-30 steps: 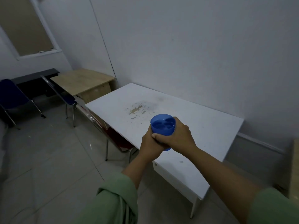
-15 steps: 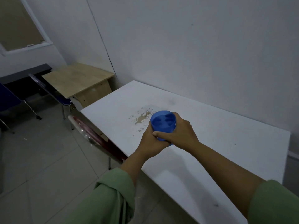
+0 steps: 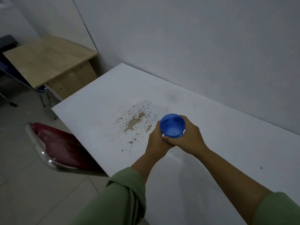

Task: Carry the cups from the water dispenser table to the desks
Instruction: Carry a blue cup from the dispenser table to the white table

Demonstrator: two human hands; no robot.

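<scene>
**Blue cup over the white desk, both hands on it**

Head view: round blue plastic cup (image 3: 172,125) held upright, mouth facing up, by two hands. Left hand (image 3: 157,140) wraps the near-left side; right hand (image 3: 188,138) wraps the right side, its fingers (image 3: 168,141) curled across the front and overlapping the left hand. Both are closed around the cup wall, no gap visible. Can't tell whether the base is touching yet; the hands hide it.

Under the fingers: white rectangular laminate desk (image 3: 227,143). Just left of and beyond the fingertips, a brown patch of chipped or stained surface (image 3: 136,122). Further left past the desk edge, a red-seated chrome chair (image 3: 55,145); far beyond, a light wooden desk (image 3: 48,60).

Judgement: this is the set-down step. To do it well:
- keep the cup level and lower it straight, since it may hold liquid (contents unclear)
- land it on the clean area beneath or right of the fingers, not on the rough patch
- feel the base seat flat before loosening
- release one hand first, the other steadying, then slide the fingers away sideways without tipping the rim.
</scene>
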